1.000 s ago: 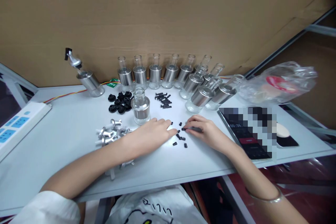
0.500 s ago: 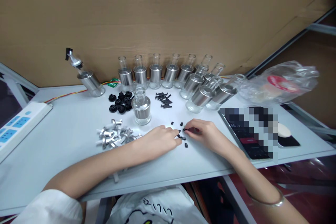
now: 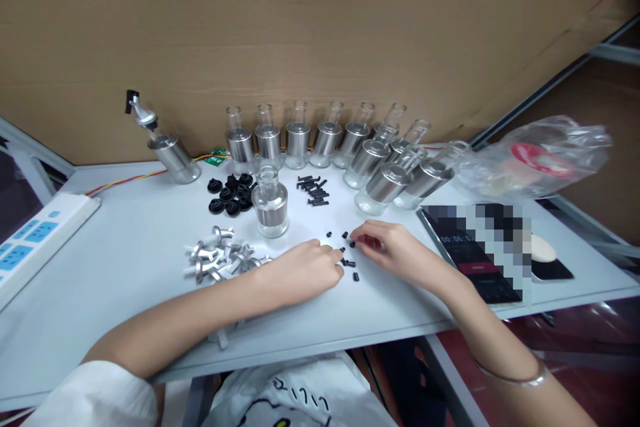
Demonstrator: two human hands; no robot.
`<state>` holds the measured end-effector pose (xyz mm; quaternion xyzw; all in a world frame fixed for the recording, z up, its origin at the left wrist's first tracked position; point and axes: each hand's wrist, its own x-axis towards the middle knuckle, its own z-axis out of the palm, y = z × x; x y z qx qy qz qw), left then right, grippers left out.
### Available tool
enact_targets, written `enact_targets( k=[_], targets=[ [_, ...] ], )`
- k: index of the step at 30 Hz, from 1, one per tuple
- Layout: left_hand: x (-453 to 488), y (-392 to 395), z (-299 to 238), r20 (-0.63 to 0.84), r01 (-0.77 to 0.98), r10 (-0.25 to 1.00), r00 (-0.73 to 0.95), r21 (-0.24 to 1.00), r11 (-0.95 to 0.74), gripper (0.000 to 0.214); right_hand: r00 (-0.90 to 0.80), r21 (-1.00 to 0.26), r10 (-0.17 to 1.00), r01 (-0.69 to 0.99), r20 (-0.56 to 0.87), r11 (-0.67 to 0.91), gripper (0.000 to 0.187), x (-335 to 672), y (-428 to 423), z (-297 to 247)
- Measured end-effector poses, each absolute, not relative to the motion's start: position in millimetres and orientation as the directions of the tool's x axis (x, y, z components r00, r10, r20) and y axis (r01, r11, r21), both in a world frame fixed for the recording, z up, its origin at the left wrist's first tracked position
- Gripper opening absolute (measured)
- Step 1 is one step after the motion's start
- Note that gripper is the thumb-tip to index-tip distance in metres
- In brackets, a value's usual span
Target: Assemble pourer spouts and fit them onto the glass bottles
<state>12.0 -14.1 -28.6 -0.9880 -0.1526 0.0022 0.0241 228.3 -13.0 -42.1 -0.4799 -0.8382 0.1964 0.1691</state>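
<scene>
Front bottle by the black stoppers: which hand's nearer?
Left. The left hand is in front of the bottle, slightly right; the right hand is farther off to the right.

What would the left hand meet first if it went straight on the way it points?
Most likely the small black pieces just beyond the left hand, though unclear depth makes any contact hard to judge.

The small pieces are black, the spouts silver.

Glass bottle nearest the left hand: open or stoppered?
Open. The bottle beyond the left hand has nothing in its neck; the far-left bottle carries a spout.
</scene>
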Motion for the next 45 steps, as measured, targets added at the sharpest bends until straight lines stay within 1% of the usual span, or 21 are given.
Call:
enact_targets(
  k=[4, 8, 11, 16, 19, 23, 27, 30, 32, 33, 36, 38, 40, 45],
  targets=[
    [12.6, -16.0, -31.2, 0.030, 0.270, 0.268, 0.963, -0.057, -0.961, 0.008, -0.530, -0.477, 0.834, 0.700, 0.152, 0.532, 0.026, 231.4, -2.1, -44.7],
    [13.6, -16.7, -35.2, 0.050, 0.250, 0.248, 0.967, -0.046, -0.967, 0.010, -0.607, -0.479, 0.781, 0.647, 0.148, 0.593, 0.022, 230.8, 10.4, -51.4],
    [13.6, -15.8, -39.4, 0.074, 0.253, 0.249, 0.966, -0.049, -0.966, 0.011, -0.593, -0.487, 0.792, 0.655, 0.141, 0.577, 0.016, 229.7, 14.2, -51.4],
    [12.7, -14.0, -41.3, 0.102, 0.255, 0.250, 0.963, -0.044, -0.966, 0.013, -0.555, -0.475, 0.827, 0.707, 0.085, 0.523, 0.015, 227.8, 16.5, -43.1],
    [12.6, -13.1, -39.0, 0.093, 0.235, 0.231, 0.968, -0.031, -0.971, 0.014, -0.588, -0.463, 0.807, 0.700, 0.057, 0.543, 0.014, 223.9, 18.9, -38.4],
    [12.5, -11.6, -39.2, 0.089, 0.227, 0.226, 0.970, 0.005, -0.974, 0.020, -0.642, -0.440, 0.767, 0.683, 0.020, 0.583, 0.020, 217.2, 21.4, -37.0],
    [11.1, -9.9, -41.2, 0.102, 0.227, 0.226, 0.969, 0.007, -0.974, 0.021, -0.654, -0.434, 0.757, 0.680, 0.006, 0.591, 0.022, 216.4, 20.8, -34.8],
    [9.6, -8.8, -41.0, 0.107, 0.238, 0.237, 0.966, 0.003, -0.971, 0.020, -0.615, -0.419, 0.787, 0.701, 0.054, 0.577, 0.018, 221.6, 11.1, -26.0],
    [9.0, -8.3, -41.1, 0.109, 0.243, 0.241, 0.964, 0.003, -0.970, 0.019, -0.556, -0.402, 0.824, 0.734, 0.107, 0.547, 0.014, 225.5, -2.5, -19.6],
    [8.8, -8.1, -41.5, 0.108, 0.242, 0.241, 0.964, 0.006, -0.970, 0.019, -0.538, -0.402, 0.836, 0.744, 0.112, 0.533, 0.012, 226.8, -11.1, -17.8],
    [8.7, -7.7, -43.6, 0.106, 0.241, 0.241, 0.965, 0.015, -0.970, 0.018, -0.520, -0.415, 0.852, 0.763, 0.062, 0.495, 0.001, 226.1, -39.5, -22.2],
    [8.7, -7.5, -44.5, 0.111, 0.242, 0.241, 0.964, 0.011, -0.970, 0.018, -0.484, -0.400, 0.873, 0.790, 0.056, 0.464, 0.008, 222.3, -55.3, -32.6],
    [8.8, -7.2, -43.3, 0.118, 0.245, 0.245, 0.962, 0.009, -0.969, 0.018, -0.419, -0.403, 0.903, 0.813, 0.098, 0.421, 0.011, 218.0, -65.6, -44.6],
    [8.8, -5.0, -33.1, 0.099, 0.274, 0.276, 0.956, 0.035, -0.961, 0.020, -0.358, -0.503, 0.927, 0.784, 0.113, 0.364, 0.011, 214.8, -71.0, -61.0]
  ],
)
